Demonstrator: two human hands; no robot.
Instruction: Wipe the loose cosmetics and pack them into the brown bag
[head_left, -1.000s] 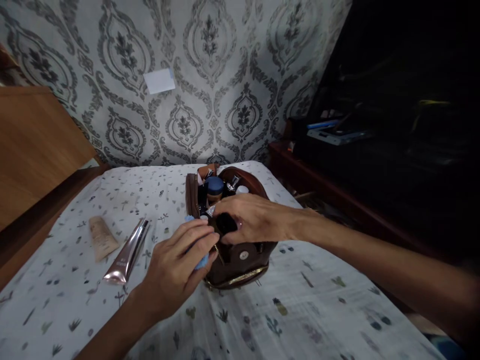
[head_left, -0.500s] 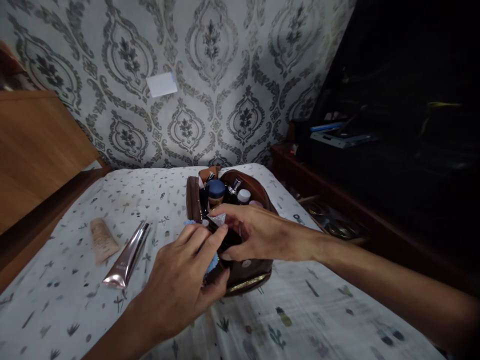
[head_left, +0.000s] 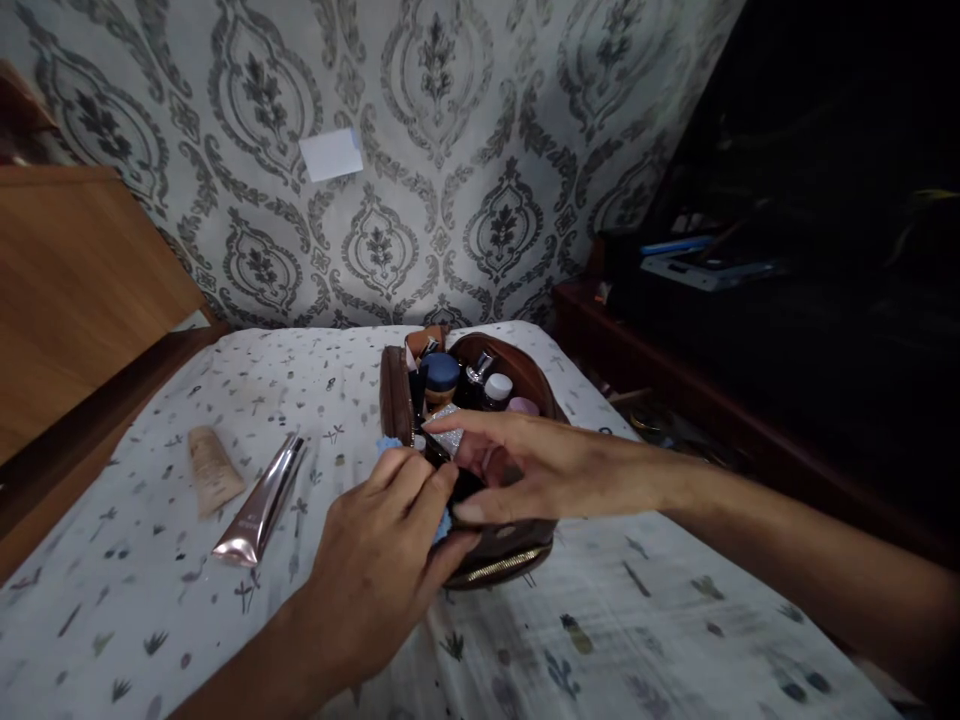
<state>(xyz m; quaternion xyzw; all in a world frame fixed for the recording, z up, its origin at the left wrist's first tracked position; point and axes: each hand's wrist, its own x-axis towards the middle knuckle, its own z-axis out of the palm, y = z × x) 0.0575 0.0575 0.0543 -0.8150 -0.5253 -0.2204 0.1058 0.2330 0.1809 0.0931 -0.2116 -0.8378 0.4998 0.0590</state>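
A brown toiletry bag [head_left: 395,392] stands unzipped on the bed, packed with cosmetics. My left hand [head_left: 390,535] is closed around its near left edge, where a fluffy light blue piece [head_left: 442,522] peeks out by the fingers. Into the bag's mouth reaches my right hand [head_left: 525,465], thumb and forefinger apart; its other fingers are partly hidden inside. A glittery silver item [head_left: 448,428] lies by that forefinger. Further back in the bag are a blue-lidded jar [head_left: 442,372], a white-capped bottle [head_left: 498,387], a silver-topped bottle [head_left: 480,368] and a pink round lid [head_left: 523,406].
On the patterned bedsheet [head_left: 315,640] to the left lie a beige tube [head_left: 213,470] and a shiny rose-coloured tube [head_left: 259,505]. A wooden panel [head_left: 90,290] borders the left side. Dark red furniture [head_left: 637,350] runs along the right. Patterned wallpaper rises behind.
The view has shifted slightly. My right hand sits a little further off the glittery silver item, which shows more now. My left hand keeps its place at the bag's edge.
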